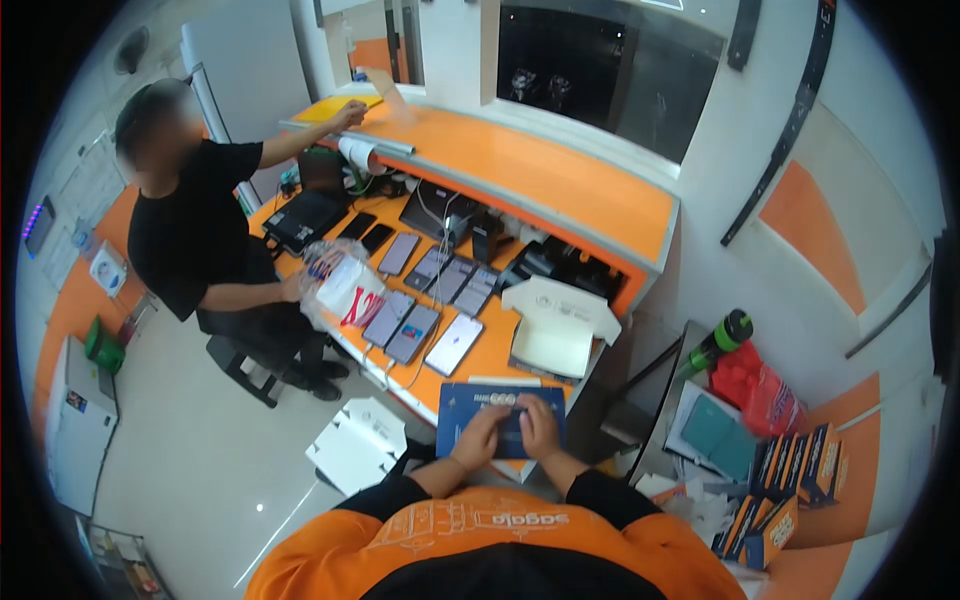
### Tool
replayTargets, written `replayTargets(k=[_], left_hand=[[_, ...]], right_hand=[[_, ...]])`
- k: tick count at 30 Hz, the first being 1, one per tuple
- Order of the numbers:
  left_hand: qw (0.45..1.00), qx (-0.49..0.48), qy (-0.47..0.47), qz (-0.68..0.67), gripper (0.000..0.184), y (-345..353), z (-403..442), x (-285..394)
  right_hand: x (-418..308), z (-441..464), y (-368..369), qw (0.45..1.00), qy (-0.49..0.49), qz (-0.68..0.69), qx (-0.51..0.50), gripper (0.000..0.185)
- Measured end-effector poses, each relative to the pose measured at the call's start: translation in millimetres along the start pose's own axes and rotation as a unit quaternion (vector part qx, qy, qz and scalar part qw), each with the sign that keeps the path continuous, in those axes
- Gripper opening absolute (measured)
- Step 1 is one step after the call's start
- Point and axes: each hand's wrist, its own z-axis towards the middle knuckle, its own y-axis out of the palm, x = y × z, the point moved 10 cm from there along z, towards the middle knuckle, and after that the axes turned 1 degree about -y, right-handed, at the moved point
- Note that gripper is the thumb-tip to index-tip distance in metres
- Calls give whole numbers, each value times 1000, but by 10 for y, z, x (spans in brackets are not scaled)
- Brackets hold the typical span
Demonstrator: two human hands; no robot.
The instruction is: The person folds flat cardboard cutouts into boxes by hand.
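Observation:
A flat dark blue box (452, 408) with pale printing along its far side lies at the near corner of the orange desk. My left hand (478, 440) and my right hand (540, 428) are both on top of it, close together near its middle, fingers bent and pressed against it. Just beyond the box lies a phone with a lit white screen (454, 345). To the right of that phone stands an open white carton (552, 345), its lid raised. Several more phones, among them one with a colored screen patch (411, 333), lie in rows with cables attached.
At the left a person in black (190, 215) touches a plastic bag (345, 285) and reaches over the raised orange counter (540, 150). An open white box (357, 445) is below the desk's left edge. To the right are a green bottle (722, 340), red bag (772, 400) and orange-black boxes (822, 465).

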Motion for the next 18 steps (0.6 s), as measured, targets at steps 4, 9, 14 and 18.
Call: replayTargets(k=[4, 9, 14, 18], left_hand=[[991, -6, 3, 135, 50, -363, -95, 131], [963, 136, -120, 200, 82, -1161, -205, -28], [950, 114, -282, -73, 86, -1165, -139, -522], [939, 50, -325, -100, 61, -1258, -166, -100]], right_hand=[[329, 79, 42, 996, 55, 64, -16, 19], [-175, 465, -430, 996, -34, -65, -56, 26], [-276, 604, -482, 964, -11, -189, -189, 34], [-753, 506, -579, 934, -63, -236, -262, 32]])
